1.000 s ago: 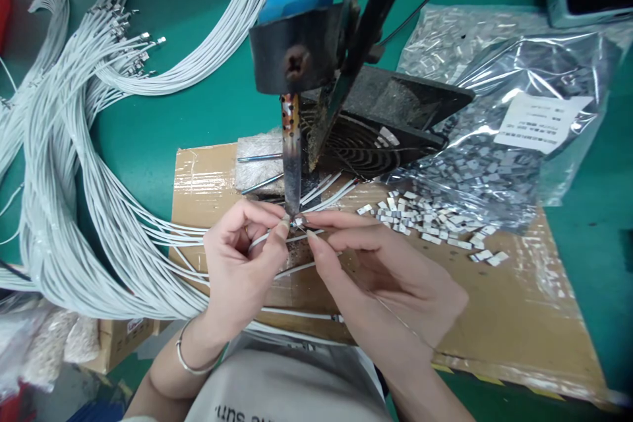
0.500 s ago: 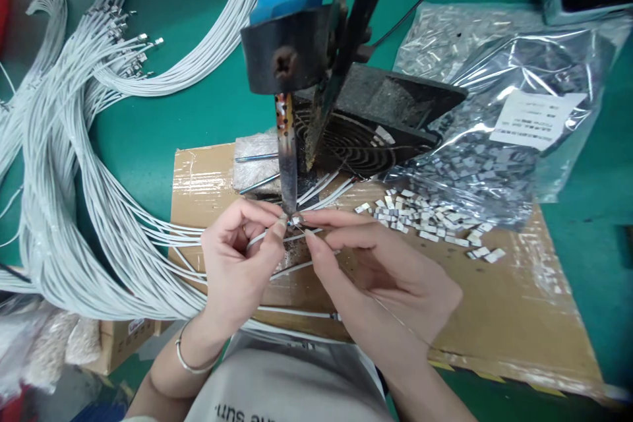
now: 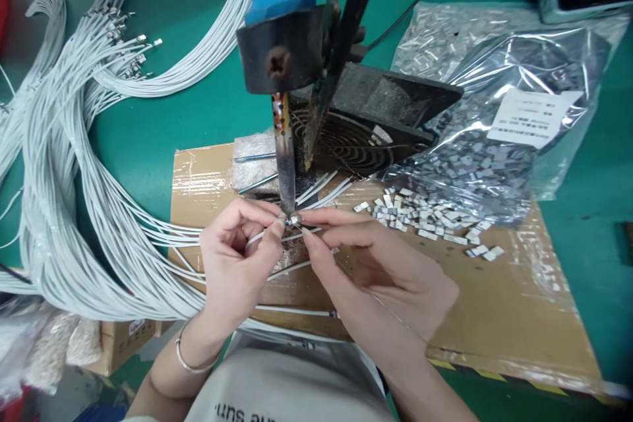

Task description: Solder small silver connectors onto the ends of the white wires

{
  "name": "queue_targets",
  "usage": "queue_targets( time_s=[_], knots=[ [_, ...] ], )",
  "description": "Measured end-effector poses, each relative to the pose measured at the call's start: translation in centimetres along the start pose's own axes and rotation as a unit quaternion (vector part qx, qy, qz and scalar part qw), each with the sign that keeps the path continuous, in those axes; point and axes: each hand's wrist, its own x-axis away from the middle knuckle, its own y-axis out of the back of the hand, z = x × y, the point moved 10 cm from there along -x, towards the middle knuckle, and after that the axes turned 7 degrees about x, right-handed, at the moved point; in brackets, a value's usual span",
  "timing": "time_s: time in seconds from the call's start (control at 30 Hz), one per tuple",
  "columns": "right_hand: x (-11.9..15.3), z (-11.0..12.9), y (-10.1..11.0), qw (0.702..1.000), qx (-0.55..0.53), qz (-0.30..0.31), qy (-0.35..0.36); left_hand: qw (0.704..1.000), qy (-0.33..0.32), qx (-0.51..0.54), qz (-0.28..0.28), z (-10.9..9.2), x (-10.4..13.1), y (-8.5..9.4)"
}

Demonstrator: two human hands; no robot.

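My left hand (image 3: 241, 257) pinches a white cable (image 3: 254, 240) close to its end, thumb against forefinger. At that end sits a small silvery connector (image 3: 295, 219), right under the tip of a soldering iron (image 3: 285, 168) that points straight down. From the other side my right hand (image 3: 390, 270) comes in with thumb and forefinger closed on a thin solder wire (image 3: 393, 314), which trails across the palm. The right forefinger's tip lies at the connector. Whether the iron's tip touches the metal is hard to make out between the fingers.
A black fan (image 3: 361, 138) stands behind the iron. Loose metal connectors (image 3: 430, 214) lie on the cardboard (image 3: 514, 316) at right, beside a plastic bag (image 3: 524, 72) of more. Bundled white cables (image 3: 64, 198) fill the left. A metal clamp arm (image 3: 341, 33) holds the iron overhead.
The view has shifted very slightly. Both hands, the cable end and the solder wire keep the same position under the iron's tip.
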Motion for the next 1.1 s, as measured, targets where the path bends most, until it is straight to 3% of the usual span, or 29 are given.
queue_targets(
  time_s=[1.1],
  knots=[
    [0.29, -0.54, 0.07, 1.000, 0.007, 0.008, -0.010, 1.000, 0.013, -0.015, 0.021, 0.08, 0.24, -0.05]
  ],
)
